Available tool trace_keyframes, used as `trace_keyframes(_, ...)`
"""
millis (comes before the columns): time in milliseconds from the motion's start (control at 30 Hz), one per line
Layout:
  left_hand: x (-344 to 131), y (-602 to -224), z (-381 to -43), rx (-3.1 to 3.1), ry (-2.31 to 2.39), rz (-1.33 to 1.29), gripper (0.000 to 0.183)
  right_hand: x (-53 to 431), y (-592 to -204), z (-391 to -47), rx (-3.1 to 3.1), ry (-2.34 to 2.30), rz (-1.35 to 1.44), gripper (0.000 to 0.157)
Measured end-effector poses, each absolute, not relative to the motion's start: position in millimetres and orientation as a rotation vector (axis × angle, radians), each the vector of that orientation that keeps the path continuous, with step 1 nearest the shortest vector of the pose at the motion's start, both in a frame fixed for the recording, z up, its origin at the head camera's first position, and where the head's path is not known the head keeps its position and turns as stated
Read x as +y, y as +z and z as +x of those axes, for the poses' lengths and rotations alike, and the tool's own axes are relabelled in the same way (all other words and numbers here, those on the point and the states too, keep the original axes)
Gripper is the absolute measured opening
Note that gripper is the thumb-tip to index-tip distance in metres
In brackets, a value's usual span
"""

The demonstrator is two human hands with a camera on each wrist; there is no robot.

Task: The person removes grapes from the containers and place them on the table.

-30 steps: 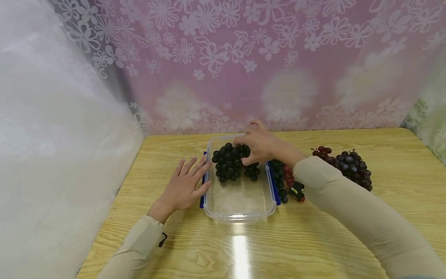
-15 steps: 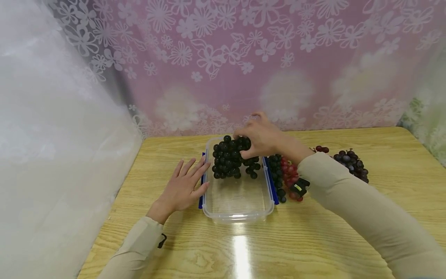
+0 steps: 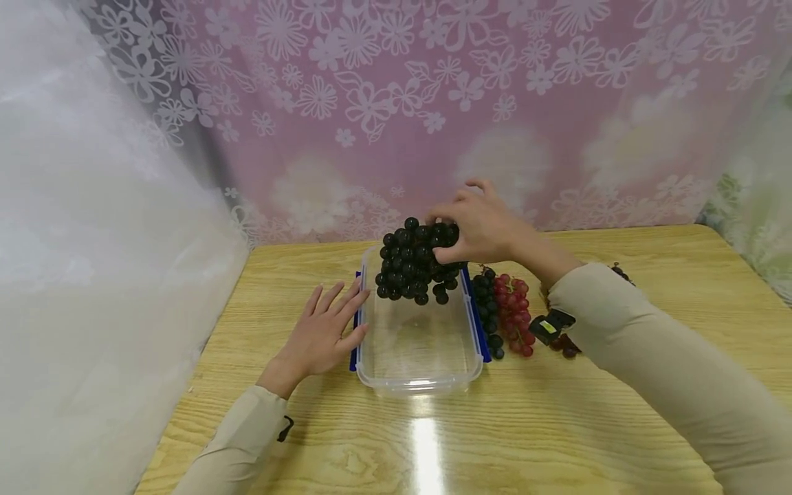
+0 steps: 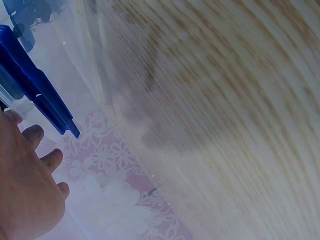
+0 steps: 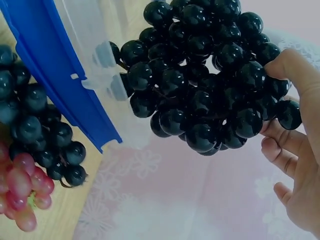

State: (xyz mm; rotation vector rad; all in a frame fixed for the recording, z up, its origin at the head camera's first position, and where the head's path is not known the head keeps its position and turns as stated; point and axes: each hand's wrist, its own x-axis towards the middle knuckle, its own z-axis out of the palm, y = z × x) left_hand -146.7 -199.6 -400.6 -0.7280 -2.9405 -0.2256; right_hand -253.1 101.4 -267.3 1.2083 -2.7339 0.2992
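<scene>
A bunch of glossy black grapes (image 3: pixel 405 265) hangs over the far half of a clear plastic box (image 3: pixel 421 380) with blue side clips. My right hand (image 3: pixel 482 227) pinches the bunch near its upper right end, thumb on the near side. In the right wrist view the thumb and fingers press into the outer black grapes, and the box's blue clip (image 5: pixel 55 65) shows beside them. My left hand (image 3: pixel 322 337) lies with fingers spread at the box's left side, fingertips right at the rim. The left wrist view shows that hand's fingers near the blue clip (image 4: pixel 40 85).
Right of the box lie a dark grape bunch (image 3: pixel 486 309) and a red grape bunch (image 3: pixel 513 313). Further right, my sleeve (image 3: pixel 619 330) partly hides more dark grapes. A pink flowered curtain (image 3: pixel 396 137) hangs behind the wooden table (image 3: pixel 346 440), and a white sheet stands on the left.
My right hand has lifted the black grapes up and slightly right, higher over the box. The red bunch on the table has come into fuller view. My left hand stays at the box.
</scene>
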Motion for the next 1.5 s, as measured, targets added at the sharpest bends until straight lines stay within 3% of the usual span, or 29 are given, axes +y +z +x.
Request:
trace_keyframes(533, -198, -399, -145, -2.933, -0.265, -0.742, 0.059, 144, -233, -241, -2.843, 0.304, 0.873, 0.047)
trace_keyframes(1500, -200, -404, -147, -2.942, -0.291, -0.750, 0.060, 274, -248, -245, -2.912, 0.382, 0.321, 0.058)
